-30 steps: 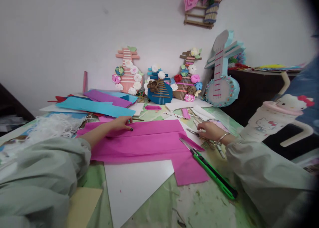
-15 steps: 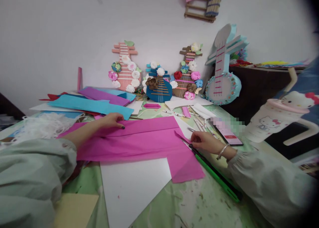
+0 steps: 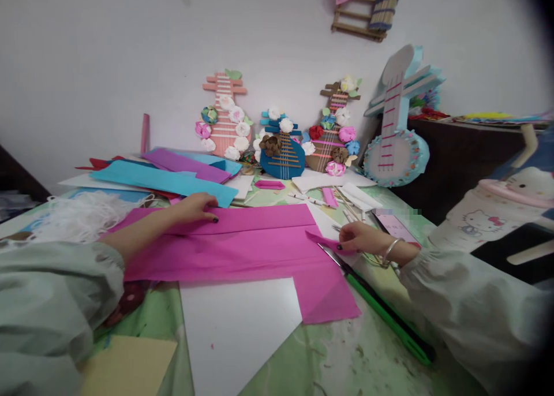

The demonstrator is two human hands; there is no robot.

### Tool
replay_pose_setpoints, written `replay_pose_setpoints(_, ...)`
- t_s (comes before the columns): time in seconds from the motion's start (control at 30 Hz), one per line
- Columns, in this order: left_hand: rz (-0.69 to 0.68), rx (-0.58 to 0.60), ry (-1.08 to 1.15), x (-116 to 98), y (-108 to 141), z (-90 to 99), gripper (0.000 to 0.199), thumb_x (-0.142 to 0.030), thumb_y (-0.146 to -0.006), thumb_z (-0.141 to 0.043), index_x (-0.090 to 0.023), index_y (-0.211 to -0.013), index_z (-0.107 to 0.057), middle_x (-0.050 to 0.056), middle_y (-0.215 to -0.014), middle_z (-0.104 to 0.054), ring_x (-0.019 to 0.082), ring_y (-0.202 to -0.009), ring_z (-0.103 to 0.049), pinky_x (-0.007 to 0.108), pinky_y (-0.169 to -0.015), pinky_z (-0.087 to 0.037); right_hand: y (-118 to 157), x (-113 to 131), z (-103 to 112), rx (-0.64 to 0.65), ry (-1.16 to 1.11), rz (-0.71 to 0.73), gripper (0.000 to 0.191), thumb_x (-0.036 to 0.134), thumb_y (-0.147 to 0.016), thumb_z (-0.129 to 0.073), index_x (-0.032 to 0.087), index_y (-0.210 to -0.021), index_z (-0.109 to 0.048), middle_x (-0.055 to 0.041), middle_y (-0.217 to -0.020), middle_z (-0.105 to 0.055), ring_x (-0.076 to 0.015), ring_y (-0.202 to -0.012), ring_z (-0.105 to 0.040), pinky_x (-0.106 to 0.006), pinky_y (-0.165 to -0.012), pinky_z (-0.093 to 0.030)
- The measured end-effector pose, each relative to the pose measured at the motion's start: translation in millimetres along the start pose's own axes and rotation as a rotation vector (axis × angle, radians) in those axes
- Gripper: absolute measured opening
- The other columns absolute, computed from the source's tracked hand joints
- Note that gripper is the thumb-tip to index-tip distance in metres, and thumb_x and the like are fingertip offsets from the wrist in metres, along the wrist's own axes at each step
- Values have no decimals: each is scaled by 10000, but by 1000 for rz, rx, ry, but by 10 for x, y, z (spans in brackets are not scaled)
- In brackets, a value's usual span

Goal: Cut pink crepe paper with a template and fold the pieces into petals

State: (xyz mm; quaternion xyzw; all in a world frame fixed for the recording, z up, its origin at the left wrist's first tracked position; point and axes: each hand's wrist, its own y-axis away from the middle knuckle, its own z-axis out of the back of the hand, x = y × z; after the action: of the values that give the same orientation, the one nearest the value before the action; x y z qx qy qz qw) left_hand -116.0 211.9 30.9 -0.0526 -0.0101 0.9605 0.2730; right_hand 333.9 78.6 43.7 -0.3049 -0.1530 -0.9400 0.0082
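A long sheet of magenta paper [image 3: 255,246] lies across the table, with a fold line along its upper part. My left hand [image 3: 197,208] rests on its upper left, fingers bent and touching the paper. At the sheet's right end my right hand [image 3: 357,237] pinches a raised corner of the magenta paper between thumb and fingers. Scissors with green and black handles [image 3: 389,312] lie just below my right hand, their tips on the magenta paper. Under the sheet is a white board [image 3: 238,338].
Behind stand decorated paper instruments [image 3: 283,156] against the wall. Cyan paper [image 3: 164,179] and white string [image 3: 82,214] lie at the left. A phone [image 3: 396,227] and a white cup [image 3: 480,217] are at the right. Yellow paper [image 3: 130,364] lies in front.
The view has shifted a little, so most things appear further right. My right hand has drawn the pinched magenta corner slightly rightward. My left hand stays on the sheet.
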Motion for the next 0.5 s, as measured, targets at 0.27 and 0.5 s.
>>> replay_pose_setpoints(0.27, -140, -60, -76, -418, 357, 98, 476, -439, -813, -599, -169, -1201, -546, 133, -1219, -534, 262, -1094, -528, 356, -922, -414, -325, 247, 377, -72, -34, 38, 153, 278, -691, -666, 175, -652, -560, -11, -625, -646, -133, -590, -608, -225, -539, -479)
replay_pose_setpoints(0.5, -337, -38, -360, -1101, 1169, 276, 425, -341, -818, -646, -228, -1216, -549, 109, -1257, -569, 292, -1135, -519, 423, -963, -366, -1235, 798, 172, -179, 206, 76, 254, 333, -900, -569, 142, -1063, -610, -56, -1065, -627, -186, -902, -620, -356, -768, -533)
